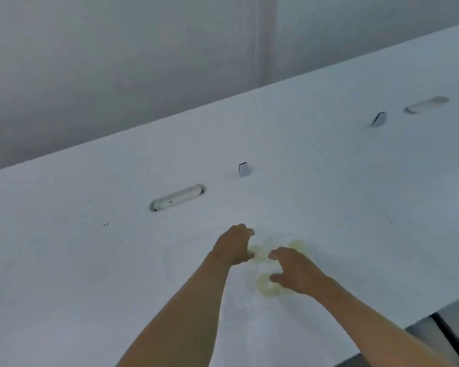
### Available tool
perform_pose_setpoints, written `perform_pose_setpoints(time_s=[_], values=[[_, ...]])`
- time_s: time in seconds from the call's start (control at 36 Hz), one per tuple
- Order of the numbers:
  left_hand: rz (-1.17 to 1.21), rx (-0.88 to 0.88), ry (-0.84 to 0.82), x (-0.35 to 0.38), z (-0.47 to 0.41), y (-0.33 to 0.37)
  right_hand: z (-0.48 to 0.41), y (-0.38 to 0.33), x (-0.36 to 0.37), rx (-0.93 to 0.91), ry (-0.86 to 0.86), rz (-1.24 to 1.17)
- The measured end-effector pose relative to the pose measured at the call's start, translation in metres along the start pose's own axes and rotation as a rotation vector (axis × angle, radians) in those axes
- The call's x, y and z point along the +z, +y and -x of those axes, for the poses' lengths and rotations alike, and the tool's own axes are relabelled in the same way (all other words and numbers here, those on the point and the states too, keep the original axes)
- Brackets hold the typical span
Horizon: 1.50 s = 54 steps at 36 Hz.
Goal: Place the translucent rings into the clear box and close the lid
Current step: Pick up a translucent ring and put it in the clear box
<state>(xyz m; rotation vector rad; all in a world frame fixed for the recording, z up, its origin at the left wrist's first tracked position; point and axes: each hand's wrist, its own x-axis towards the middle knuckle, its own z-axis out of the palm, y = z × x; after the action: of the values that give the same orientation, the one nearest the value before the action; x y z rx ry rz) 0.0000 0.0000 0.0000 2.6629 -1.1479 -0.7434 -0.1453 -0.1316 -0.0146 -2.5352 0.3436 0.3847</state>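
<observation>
Three pale yellowish translucent rings lie on the white table [90, 260]. One ring [257, 254] sits between my hands, a second ring [298, 245] shows just beyond my right hand, and a third ring [266, 286] lies at my right thumb. My left hand [233, 246] has its fingers curled down, with the thumb touching the middle ring. My right hand [297, 271] hovers with fingers spread over the rings. A faint outline left of my left arm may be the clear box [170, 260]; it is too blurred to be sure.
Two oval cable slots [178, 198] [425, 104] and two small grey flaps [243, 169] [379, 119] are set in the table further back. The table's near edge [419, 313] runs at the lower right, with dark floor beyond. A grey wall stands behind.
</observation>
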Motion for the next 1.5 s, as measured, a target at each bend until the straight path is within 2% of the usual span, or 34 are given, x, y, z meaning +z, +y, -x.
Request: perform_pose_setpoints(time_s=[0.14,0.31,0.5,0.61,0.69,0.81,0.89,0.94,1.11,1.25,1.5], values=[[-0.097,0.003,-0.056,0.024,-0.012,0.006,-0.001,0.006,0.029,-0.109,-0.066,0.16],[-0.137,0.003,-0.024,0.042,-0.022,0.007,-0.01,0.006,0.043,-0.203,-0.042,0.231],[-0.117,0.006,0.043,0.05,-0.03,0.006,-0.014,0.005,0.049,-0.216,-0.063,0.277],[-0.016,-0.008,0.092,0.046,-0.03,0.001,-0.014,0.004,0.047,-0.176,-0.055,0.222],[0.199,-0.056,0.175,0.032,-0.023,-0.008,-0.015,0.002,0.04,-0.104,0.033,0.061],[0.453,-0.15,0.423,0.005,0.007,-0.032,-0.018,-0.018,0.02,-0.023,0.136,-0.206],[0.543,-0.232,0.609,-0.008,0.043,-0.062,-0.021,-0.049,0.014,-0.077,0.125,-0.315],[0.568,-0.307,0.675,-0.012,0.072,-0.083,-0.022,-0.075,0.019,-0.16,0.08,-0.327],[0.596,-0.474,0.717,0.001,0.147,-0.128,-0.022,-0.148,0.062,-0.404,-0.092,-0.174],[0.603,-0.541,0.705,0.023,0.183,-0.141,-0.024,-0.183,0.098,-0.563,-0.148,0.057],[0.592,-0.567,0.684,0.05,0.21,-0.145,-0.033,-0.194,0.121,-0.625,-0.163,0.319]])
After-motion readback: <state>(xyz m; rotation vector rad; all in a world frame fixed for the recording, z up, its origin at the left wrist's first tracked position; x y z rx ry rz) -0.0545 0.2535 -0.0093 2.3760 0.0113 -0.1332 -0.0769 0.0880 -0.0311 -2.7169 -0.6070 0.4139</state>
